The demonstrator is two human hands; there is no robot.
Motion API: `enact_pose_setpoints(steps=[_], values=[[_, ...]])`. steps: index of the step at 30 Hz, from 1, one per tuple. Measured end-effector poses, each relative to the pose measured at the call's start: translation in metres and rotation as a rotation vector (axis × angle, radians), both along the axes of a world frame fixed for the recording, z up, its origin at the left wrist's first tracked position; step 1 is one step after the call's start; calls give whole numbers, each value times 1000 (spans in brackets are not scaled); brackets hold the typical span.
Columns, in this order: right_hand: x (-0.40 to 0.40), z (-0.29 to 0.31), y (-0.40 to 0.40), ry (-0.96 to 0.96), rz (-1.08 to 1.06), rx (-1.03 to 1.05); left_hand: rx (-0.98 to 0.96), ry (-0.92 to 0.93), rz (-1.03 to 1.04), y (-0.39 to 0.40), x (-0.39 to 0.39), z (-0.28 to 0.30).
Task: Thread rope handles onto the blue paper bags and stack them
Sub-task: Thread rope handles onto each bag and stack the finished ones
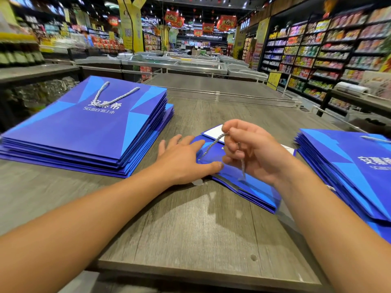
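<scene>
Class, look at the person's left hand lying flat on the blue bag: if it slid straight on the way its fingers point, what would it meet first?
Probably the rope handle that the right hand pinches just beyond the left hand; depth is unclear.

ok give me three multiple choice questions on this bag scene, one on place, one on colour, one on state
1. Where is the stack whose top bag shows a full rope handle?
A. left of the hands B. under the hands C. on the floor
2. What colour is the rope?
A. red B. silver-grey C. black
3. What is the right hand doing?
A. lying flat B. pinching the rope C. gripping a bag

Answers:
1 A: the left stack lies left of both hands.
2 B: the rope is silver-grey.
3 B: the right hand pinches the rope above the middle bag, while the left hand presses that bag flat.
</scene>
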State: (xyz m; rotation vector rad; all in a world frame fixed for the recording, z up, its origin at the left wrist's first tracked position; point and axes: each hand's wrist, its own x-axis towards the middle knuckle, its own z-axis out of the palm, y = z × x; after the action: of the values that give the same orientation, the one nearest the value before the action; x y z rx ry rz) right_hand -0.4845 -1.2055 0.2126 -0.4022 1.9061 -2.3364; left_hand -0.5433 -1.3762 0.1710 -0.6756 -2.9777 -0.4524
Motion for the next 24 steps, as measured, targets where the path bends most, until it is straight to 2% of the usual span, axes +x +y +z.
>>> enact_pose_setpoints(steps=[3, 8, 11, 13, 15, 21, 24], values=[[-1, 1, 0, 57, 5, -66, -73, -37, -43, -1, 2, 0], [-7, 7, 18, 110, -276, -239, -48, -89, -105, -5, -5, 3], [-11, 5, 21, 113, -472, -224, -33, -78, -98, -7, -8, 4], [-14, 2, 22, 105, -531, -190, -66, -50, -78, -7, -8, 2], [-19, -3, 27, 98, -574, -106, -89, -19, -78, -7, -6, 0], [-27, -18, 43, 199, -582, 380, -64, -52, -132, -11, 1, 3], [-32, -22, 49, 206, -709, 571, -63, -57, -194, -16, 2, 6]])
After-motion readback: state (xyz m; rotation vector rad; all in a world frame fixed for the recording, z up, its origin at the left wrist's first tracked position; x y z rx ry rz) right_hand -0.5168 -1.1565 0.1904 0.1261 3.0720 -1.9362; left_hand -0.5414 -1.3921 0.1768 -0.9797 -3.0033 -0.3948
